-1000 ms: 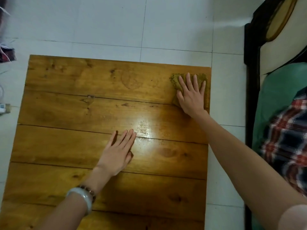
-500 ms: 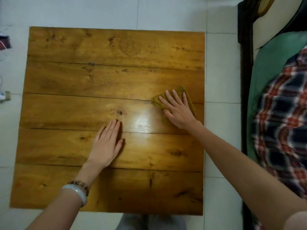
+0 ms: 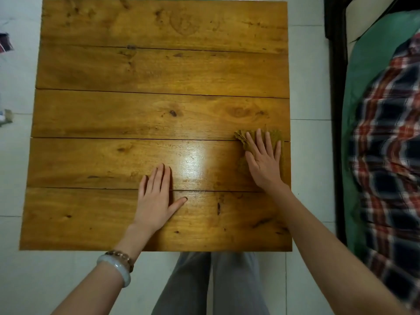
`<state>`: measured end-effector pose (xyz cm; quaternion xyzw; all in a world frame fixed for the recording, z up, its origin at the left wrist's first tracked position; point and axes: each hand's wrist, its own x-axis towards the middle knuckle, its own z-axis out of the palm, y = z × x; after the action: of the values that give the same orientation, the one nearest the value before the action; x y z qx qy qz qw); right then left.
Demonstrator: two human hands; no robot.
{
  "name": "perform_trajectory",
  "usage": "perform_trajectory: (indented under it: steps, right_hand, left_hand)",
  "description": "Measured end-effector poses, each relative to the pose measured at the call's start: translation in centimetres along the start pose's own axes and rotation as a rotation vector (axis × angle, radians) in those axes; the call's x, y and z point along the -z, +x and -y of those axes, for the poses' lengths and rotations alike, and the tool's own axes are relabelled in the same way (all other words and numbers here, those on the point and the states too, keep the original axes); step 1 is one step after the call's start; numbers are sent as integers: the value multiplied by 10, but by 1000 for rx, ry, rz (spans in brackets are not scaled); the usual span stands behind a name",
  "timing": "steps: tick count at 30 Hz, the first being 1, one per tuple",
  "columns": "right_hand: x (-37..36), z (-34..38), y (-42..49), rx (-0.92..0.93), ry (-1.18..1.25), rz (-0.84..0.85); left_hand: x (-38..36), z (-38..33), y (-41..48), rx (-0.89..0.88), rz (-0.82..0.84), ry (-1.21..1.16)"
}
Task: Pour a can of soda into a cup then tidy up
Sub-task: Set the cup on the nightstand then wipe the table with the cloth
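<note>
**2 flat hands on a wooden table, 1 of them on a cloth**

The right hand lies flat on a green-brown cloth near the right edge of the table. Its fingers are straight and a little spread, pressing down and not curled round the cloth. The cloth touches the table top and peeks out past the fingertips, and its left corner is crumpled. The left hand lies flat on the bare wood near the table's near edge. Its 4 fingers are straight and close together, its thumb sticks out, and it holds nothing. A shiny spot of light sits on the table between the 2 hands. 2 bracelets ring the left wrist, just off the table's near edge. Grey trouser legs show below that edge. A bed with a checked blanket stands to the table's right.
</note>
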<state>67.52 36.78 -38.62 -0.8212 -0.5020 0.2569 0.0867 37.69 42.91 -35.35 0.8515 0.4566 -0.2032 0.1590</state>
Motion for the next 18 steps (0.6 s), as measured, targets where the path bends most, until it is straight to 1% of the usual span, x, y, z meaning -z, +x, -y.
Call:
perform_trajectory:
  steps: [2,4,6,7,9,11,14,16,18]
  right_hand:
    - [-4,9,-12,-78,150,-5]
    - [-6,21,-13,-152,208,-21]
    - [-9,32,-5,-194,132,1]
    - [-11,39,-1,-181,65,19]
    - [-21,55,10,-66,-57,35]
    - [-35,76,18,115,-171,20]
    - [-48,95,16,370,-268,21]
    - [-54,82,4,507,-334,41]
    - [-53,58,-16,530,-364,39]
  left_hand:
    - [-5,0,-5,28,26,11]
    - [-9,0,-5,36,22,23]
    - [-12,1,-4,34,23,34]
    - [-13,2,-3,35,26,43]
    - [-16,1,-3,44,23,57]
    - [-18,0,-2,51,17,57]
    - [-18,0,-1,52,14,58]
    - [-17,0,-2,59,13,49]
    - [-17,-1,-3,64,18,39]
